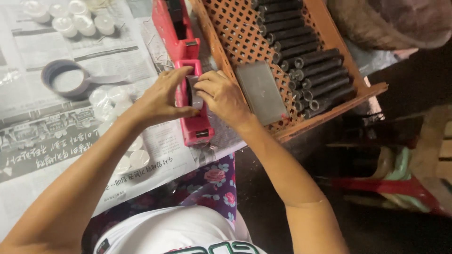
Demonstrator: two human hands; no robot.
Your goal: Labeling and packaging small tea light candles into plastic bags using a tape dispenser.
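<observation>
Both hands meet over a pink tool (194, 123), a long narrow plastic body that lies on the newspaper-covered table (28, 94) with its long axis running away from the person, slightly tilted. The left hand (165, 99) comes in from the left and wraps the tool's left flank, its thumb pressed across the side near the middle. The right hand (221, 96) comes in from the right, its fingers curled and pinching a small grey piece (195, 94) that sits in the open slot on the tool's upper half. So the piece lies directly between the 2 hands, and the right one actually grips it while the left one steadies the body. Neither hand is released; both are closed on something.

A second pink tool (175, 26) lies just beyond the first one, in line with it. To the right, touching the table edge, an orange lattice tray (226, 33) holds rows of dark tubes (315, 75) and a flat grey slab (261, 91). To the left lie white round cups (75, 21) and a roll of tape (66, 80).
</observation>
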